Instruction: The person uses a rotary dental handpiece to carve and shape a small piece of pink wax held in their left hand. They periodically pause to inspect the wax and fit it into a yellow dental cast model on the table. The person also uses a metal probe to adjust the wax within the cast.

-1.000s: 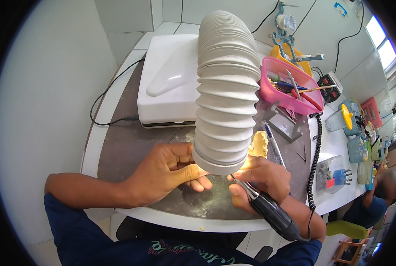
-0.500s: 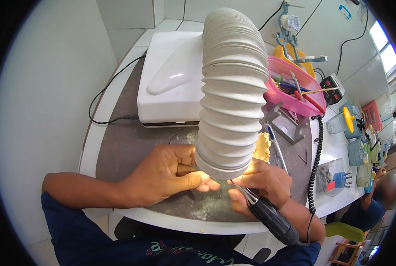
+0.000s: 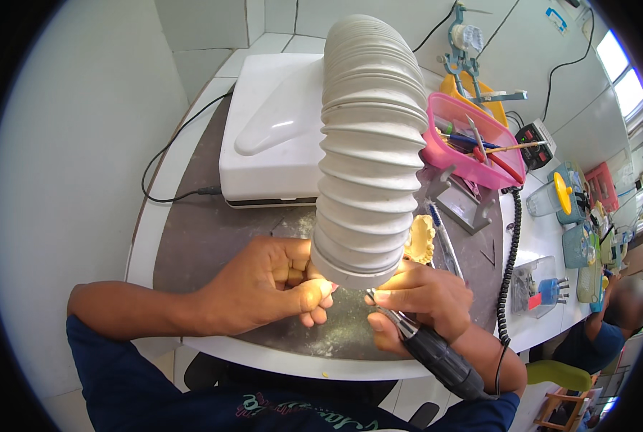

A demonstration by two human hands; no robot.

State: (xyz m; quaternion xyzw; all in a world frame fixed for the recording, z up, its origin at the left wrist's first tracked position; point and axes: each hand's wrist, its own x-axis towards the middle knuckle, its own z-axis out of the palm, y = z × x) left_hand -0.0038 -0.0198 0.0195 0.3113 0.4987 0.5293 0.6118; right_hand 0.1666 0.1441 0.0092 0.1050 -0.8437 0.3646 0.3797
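Note:
My left hand is closed, thumb pressed against curled fingers under the left rim of a ribbed white hose. A small pinkish bit shows at its fingertips; the hose hides the rest, so I cannot make out what it holds. My right hand grips a black-and-silver rotary handpiece, its slim front end pointing up-left toward my left hand. A gap separates the handpiece tip from the left fingers. Just beyond my right hand lies a yellowish dental cast, with a blue-bristled brush beside it.
Behind the hose sits a white machine. A pink basket of tools, a grey stand and a clear box are to the right. A coiled black cord runs down there. Pale dust speckles the mat. Another person sits far right.
My left fingers have curled in and drawn left, away from the handpiece tip, widening the gap between the hands. My right hand keeps its grip on the handpiece. The view has shifted slightly.

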